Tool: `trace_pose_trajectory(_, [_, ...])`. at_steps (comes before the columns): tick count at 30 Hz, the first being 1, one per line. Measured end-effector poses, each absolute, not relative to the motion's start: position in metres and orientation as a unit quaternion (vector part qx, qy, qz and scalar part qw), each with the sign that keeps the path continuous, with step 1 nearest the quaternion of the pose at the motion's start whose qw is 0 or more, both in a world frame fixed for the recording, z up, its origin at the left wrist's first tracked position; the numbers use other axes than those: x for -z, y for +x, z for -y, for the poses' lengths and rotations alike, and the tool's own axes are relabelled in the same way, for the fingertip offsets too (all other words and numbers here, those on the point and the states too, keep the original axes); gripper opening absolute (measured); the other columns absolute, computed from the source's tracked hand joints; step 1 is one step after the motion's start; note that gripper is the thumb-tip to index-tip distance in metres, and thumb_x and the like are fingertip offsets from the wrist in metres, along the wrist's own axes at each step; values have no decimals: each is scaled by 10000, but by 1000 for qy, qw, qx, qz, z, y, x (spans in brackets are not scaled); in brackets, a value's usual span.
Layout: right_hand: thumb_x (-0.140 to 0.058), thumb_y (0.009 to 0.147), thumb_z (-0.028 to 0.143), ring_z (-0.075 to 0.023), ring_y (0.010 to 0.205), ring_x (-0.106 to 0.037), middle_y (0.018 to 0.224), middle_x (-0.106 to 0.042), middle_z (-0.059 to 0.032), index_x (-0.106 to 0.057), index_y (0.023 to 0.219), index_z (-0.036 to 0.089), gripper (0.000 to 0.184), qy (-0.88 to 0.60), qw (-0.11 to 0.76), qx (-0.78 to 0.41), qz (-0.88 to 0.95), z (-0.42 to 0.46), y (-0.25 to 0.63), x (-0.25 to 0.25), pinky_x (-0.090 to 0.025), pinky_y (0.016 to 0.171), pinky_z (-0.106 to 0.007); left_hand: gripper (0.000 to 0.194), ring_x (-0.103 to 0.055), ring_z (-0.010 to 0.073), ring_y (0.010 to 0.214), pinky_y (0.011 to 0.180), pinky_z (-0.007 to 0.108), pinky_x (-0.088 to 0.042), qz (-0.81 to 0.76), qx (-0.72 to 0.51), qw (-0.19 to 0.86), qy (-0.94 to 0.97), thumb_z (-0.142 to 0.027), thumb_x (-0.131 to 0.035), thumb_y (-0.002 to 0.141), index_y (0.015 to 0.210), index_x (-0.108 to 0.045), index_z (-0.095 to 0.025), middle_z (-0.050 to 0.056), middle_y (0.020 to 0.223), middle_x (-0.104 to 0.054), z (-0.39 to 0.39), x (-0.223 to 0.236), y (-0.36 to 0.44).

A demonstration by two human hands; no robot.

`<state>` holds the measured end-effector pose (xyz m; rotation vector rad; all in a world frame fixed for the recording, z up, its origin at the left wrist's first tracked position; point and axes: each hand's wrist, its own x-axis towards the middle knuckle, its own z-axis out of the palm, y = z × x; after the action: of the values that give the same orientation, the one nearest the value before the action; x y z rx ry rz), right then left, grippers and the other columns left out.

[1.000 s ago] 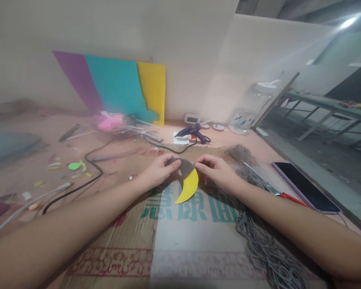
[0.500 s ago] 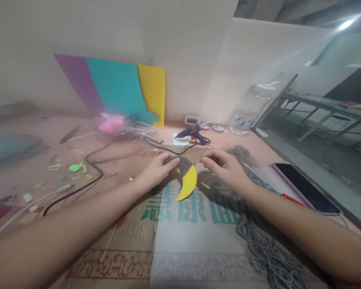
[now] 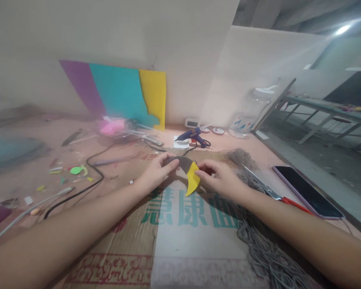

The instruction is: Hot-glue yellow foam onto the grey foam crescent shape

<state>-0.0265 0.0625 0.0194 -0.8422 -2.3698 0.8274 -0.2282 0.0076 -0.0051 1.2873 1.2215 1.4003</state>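
Note:
A yellow crescent moon cutout (image 3: pixel 193 181), its upper part wrapped closely in grey yarn (image 3: pixel 183 162), is held above the cardboard. My left hand (image 3: pixel 161 168) pinches the wrapped end between thumb and fingers. On the other side, the closed fingers of my right hand (image 3: pixel 218 174) meet the edge of the bare yellow part, near where the wrapping stops. Whether a strand also lies in those fingers cannot be made out. A loose heap of grey yarn (image 3: pixel 266 251) runs under and beside my right forearm.
Red-handled scissors (image 3: pixel 276 195) and a phone (image 3: pixel 308 190) lie at the right. Behind the hands rests a blue glue gun (image 3: pixel 190 135) with a black cable. Coloured scraps (image 3: pixel 76 170) are scattered left, a clear jar (image 3: pixel 251 114) stands back right, and printed cardboard (image 3: pixel 114 245) covers the front.
My right hand has moved left and down from beside the crescent to its yellow edge. The crescent has turned slightly in my left hand, which keeps its grip.

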Motion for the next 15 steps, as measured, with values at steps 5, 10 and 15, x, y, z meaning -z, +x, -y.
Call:
trace_pose_trajectory(5, [-488,889,209,-145,606,-504,693,-583,-23,-562,798,182,120,-224,342,-86,909,-69,-20,-16,-381,564,-255,530,-548,104,558,538,215,-420,-502,-544,432,515,-633,-612,719,904,-577,-138,29,725,-631,-15,17,-232])
trace_pose_trajectory(10, [-369,919,97,-163,586,-409,691,-516,-38,-541,788,161,225,-118,247,126,953,-72,-15,-17,-293,534,-288,633,-574,139,615,579,236,-437,-484,-469,439,594,-741,-546,682,739,-659,-120,73,708,-660,-11,19,-233])
trace_pose_trajectory(15, [-422,932,150,-186,674,-472,747,-553,-64,-576,857,131,172,-131,221,148,955,-73,-19,-13,-345,593,-295,473,-508,116,530,506,219,-385,-537,-483,416,552,-605,-624,705,679,-614,-133,21,605,-607,-8,14,-230])
